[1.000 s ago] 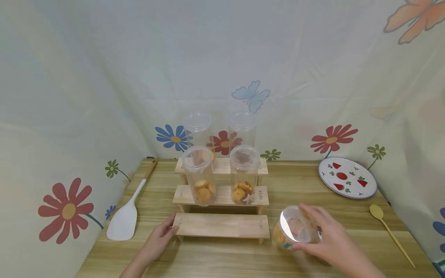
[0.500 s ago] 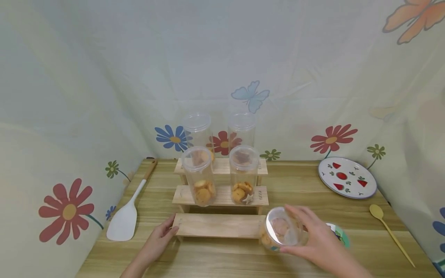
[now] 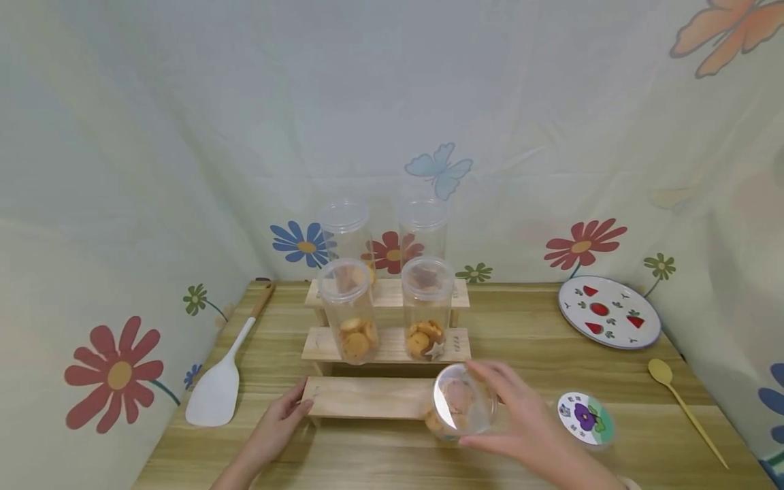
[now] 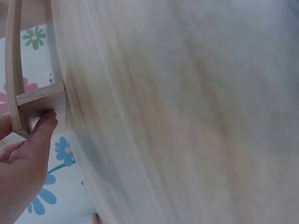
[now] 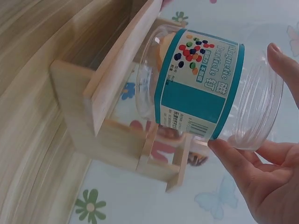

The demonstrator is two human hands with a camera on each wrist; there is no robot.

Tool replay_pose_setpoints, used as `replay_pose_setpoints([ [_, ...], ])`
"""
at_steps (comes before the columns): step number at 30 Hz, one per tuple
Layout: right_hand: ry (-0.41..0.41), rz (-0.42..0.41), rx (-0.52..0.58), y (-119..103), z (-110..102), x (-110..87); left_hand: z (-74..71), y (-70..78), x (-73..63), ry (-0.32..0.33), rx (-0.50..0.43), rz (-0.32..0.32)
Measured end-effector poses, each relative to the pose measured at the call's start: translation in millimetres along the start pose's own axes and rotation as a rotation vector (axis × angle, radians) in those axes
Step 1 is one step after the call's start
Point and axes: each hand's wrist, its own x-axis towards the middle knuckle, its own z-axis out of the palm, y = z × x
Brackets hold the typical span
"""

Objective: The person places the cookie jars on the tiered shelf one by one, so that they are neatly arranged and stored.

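My right hand [image 3: 520, 422] grips a clear plastic jar [image 3: 461, 406] with cookies inside, thumb and fingers round its lid end. In the right wrist view the jar's teal-and-white label [image 5: 198, 84] shows; its base is close to the lowest shelf of the wooden step rack [image 5: 121, 65]. The jar is over the right end of that lowest shelf [image 3: 367, 397]; whether it touches cannot be told. With my left hand [image 3: 278, 425] I hold the left end of the same shelf, fingers under the board [image 4: 42, 100]. Two cookie jars, left [image 3: 350, 313] and right [image 3: 427, 313], stand on the middle step.
Two more clear jars, left [image 3: 346, 228] and right [image 3: 424, 228], stand on the top step. A white spatula [image 3: 214, 391] lies at left. On the right are a round lid-like disc with a purple flower [image 3: 584, 418], a patterned plate [image 3: 631, 303] and a yellow spoon [image 3: 686, 408].
My right hand has carried the jar leftward from beside the rack to over the right end of the lowest shelf, uncovering the flower disc. My left hand has stayed at the shelf's end.
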Motion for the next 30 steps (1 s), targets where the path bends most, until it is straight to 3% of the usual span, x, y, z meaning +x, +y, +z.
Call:
replay_pose_setpoints([
  [7, -0.045, 0.015, 0.102, -15.0, 15.7, 14.9, -2.2, 1.5, -1.8, 0.008, 0.0, -0.011],
  [21, -0.081, -0.184, 0.083, -32.0, 43.1, 47.3, -2.2, -2.5, 0.5, 0.002, -0.005, 0.0],
  [30, -0.128, -0.191, 0.124, -47.3, 57.9, 62.9, -1.7, 0.8, 0.3, -0.019, -0.028, -0.015],
])
